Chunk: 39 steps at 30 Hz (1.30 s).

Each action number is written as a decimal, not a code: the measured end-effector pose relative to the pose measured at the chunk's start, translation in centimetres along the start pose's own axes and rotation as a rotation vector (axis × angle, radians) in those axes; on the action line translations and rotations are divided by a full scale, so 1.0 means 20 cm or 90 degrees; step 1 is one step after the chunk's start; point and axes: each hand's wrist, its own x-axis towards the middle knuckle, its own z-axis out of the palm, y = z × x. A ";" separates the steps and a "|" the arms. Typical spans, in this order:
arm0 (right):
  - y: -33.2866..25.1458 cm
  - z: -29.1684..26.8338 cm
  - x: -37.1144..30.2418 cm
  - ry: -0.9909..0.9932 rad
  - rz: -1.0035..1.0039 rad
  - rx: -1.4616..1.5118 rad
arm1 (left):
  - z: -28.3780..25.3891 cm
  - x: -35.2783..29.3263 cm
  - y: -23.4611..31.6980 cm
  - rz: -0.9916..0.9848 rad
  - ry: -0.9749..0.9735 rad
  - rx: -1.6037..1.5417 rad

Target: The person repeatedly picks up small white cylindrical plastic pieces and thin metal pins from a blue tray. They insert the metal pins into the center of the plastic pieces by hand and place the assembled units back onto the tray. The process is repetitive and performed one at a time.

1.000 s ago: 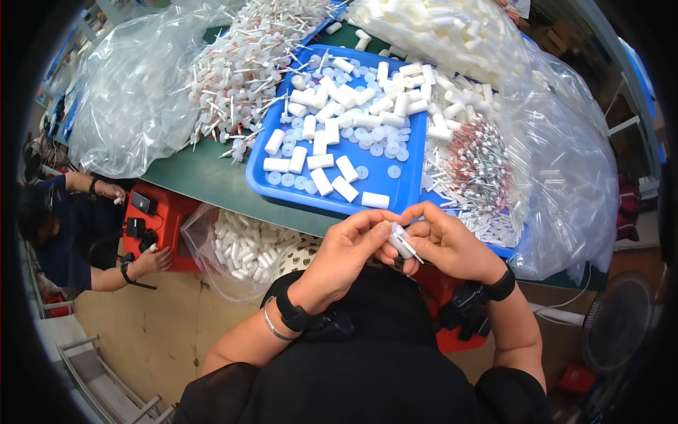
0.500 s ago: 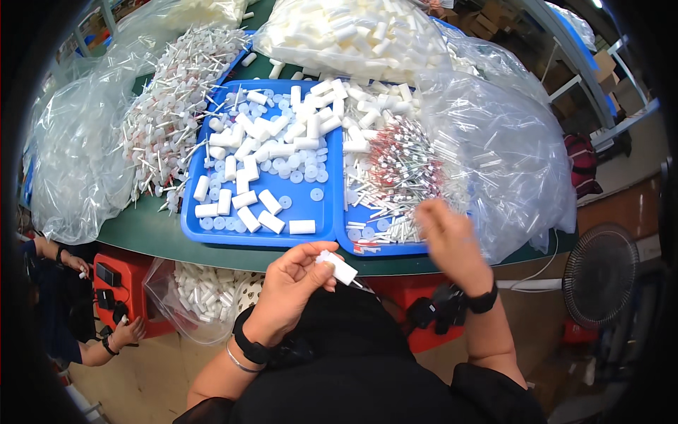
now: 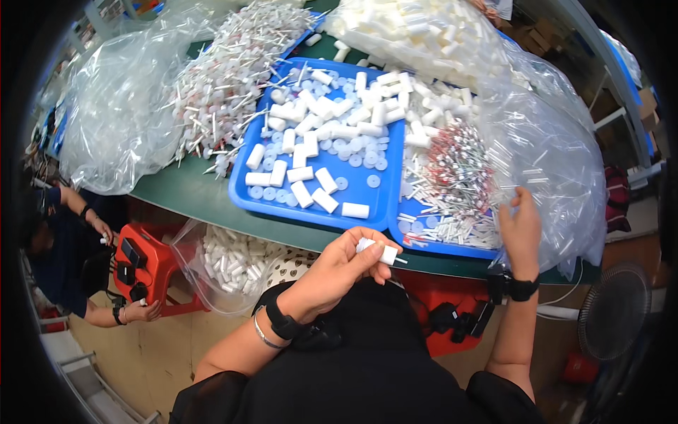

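Observation:
Between the thumb and fingers of my left hand [image 3: 346,265] is a white cylinder [image 3: 383,253]. A thin pin sticks out of its right end, and a pale piece shows at its left end. My right hand [image 3: 521,233] is raised at the right edge of the right blue tray [image 3: 452,247], beside the clear plastic bag [image 3: 554,162]. Its thumb and index finger are apart, with nothing visible between them. That tray holds a heap of thin pins with red and green parts [image 3: 462,159] and short white tubes [image 3: 459,230]. White cylinders [image 3: 325,201] and translucent discs [image 3: 373,181] lie in the left blue tray [image 3: 247,201].
On the green table [image 3: 169,187], disc-and-stick pieces [image 3: 226,85] are heaped at left, beside another clear bag [image 3: 116,113]. A large bag of white cylinders [image 3: 431,35] stands behind. Below are red stools [image 3: 162,265], a fan [image 3: 613,314] and another person's hand [image 3: 145,311].
The view has shifted, so the trays appear farther right. My right hand has moved off the pin heap to the tray's right edge. My left hand still holds the cylinder.

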 end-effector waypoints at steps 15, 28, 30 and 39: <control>-0.71 -0.03 -0.26 -0.211 -0.405 0.441 | -0.01 0.01 0.01 0.073 0.079 -0.087; -0.76 0.11 -0.35 -0.253 -0.365 0.528 | 0.03 0.00 -0.11 0.254 0.055 0.231; -0.78 0.13 -0.35 -0.272 -0.392 0.549 | 0.03 0.00 -0.10 0.217 0.001 0.179; -0.88 0.14 -0.35 -0.268 -0.279 0.556 | 0.03 0.03 -0.05 0.120 0.007 -0.105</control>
